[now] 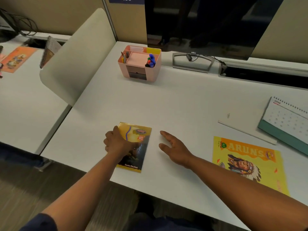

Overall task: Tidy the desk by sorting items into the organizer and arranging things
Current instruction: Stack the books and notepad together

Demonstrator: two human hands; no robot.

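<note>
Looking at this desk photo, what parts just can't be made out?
Head view only:
- Small notebook: the left hand covers part of its cover; the small print is blurred.
- Calendar: cut off by the right edge; dates too faint.
- Organizer: drawer contents hidden behind closed fronts.
- Monitor: top cut off by the upper edge.

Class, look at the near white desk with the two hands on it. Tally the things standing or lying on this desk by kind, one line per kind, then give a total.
Notebooks: 2 (small yellow-and-dark notebook, large yellow notebook)
Desk calendars: 1 (calendar)
Rulers: 1 (clear ruler)
Organizers: 1 (pink organizer)
Monitors: 1 (monitor)
Total: 6
</note>
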